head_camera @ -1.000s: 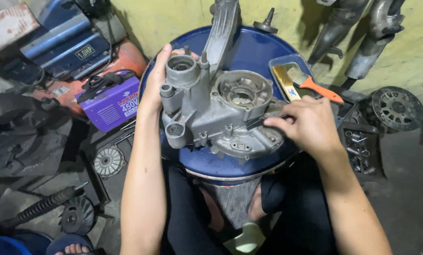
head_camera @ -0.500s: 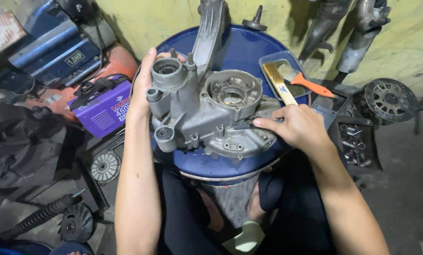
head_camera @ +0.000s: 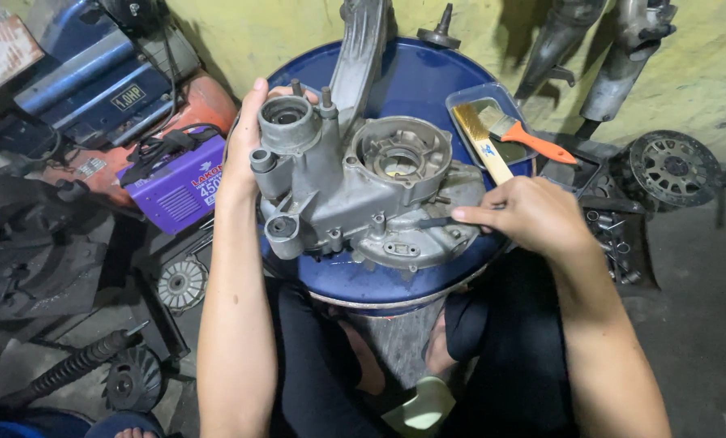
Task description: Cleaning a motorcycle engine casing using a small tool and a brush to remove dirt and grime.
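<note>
on top of the blue drum (head_camera: 428, 89) rests a grey cast engine casing (head_camera: 363, 195), judged heavy, rigid, oily. left hand (head_camera: 245, 134) clasps its upper boss, the soundest hold. right hand (head_camera: 533, 212) pinches a thin dark tool (head_camera: 436, 221) against the casing's flange.

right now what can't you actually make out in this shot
- Tool tip: the right hand pinches a thin dark tool against the grey engine casing; head view, too small to tell its kind.
- Left hand fingers: behind the casing.
- Casing's long arm: cut by the top edge.
- Blue drum body: hidden by casing and legs.
- Brush tray contents: unclear.
</note>
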